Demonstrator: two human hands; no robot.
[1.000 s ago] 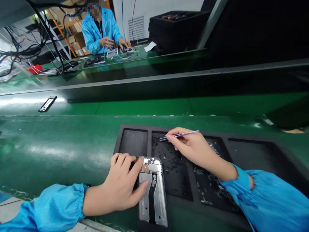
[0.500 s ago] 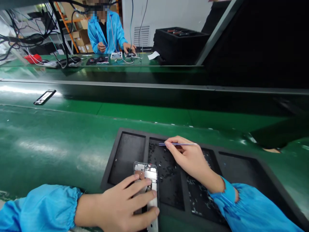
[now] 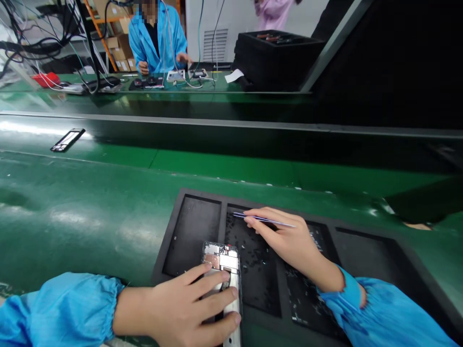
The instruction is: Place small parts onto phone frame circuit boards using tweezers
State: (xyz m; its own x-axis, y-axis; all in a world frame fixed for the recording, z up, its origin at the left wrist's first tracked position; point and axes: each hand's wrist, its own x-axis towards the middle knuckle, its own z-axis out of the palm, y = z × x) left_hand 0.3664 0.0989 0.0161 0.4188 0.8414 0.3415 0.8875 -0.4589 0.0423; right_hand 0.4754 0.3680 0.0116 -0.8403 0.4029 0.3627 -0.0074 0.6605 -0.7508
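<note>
An opened phone [image 3: 228, 262] with its inner boards showing overlaps the near edge of a black foam tray [image 3: 223, 226]. Across the phone lie the fingers of my left hand [image 3: 191, 303], which grips it from the left; its lower part is covered. My right hand [image 3: 284, 236] pinches a pair of thin metal tweezers [image 3: 269, 221]. The tips are over the tray's second compartment, near its far left corner, among many tiny dark parts [image 3: 251, 255]. Whether the tips touch a part is too small to tell.
Pale small parts [image 3: 300, 294] lie in the third compartment. Another phone [image 3: 67, 140] rests farther back on the green bench, at left. Beyond the divider, a person in a blue jacket [image 3: 159, 43] works near cables and a black box [image 3: 277, 60]; a pink sleeve [image 3: 274, 14] shows behind.
The tweezers have tilted, and their tips have shifted slightly left and up. My left hand stays on the phone. A person in pink has appeared at the back; the blue-jacketed person's hand has lifted.
</note>
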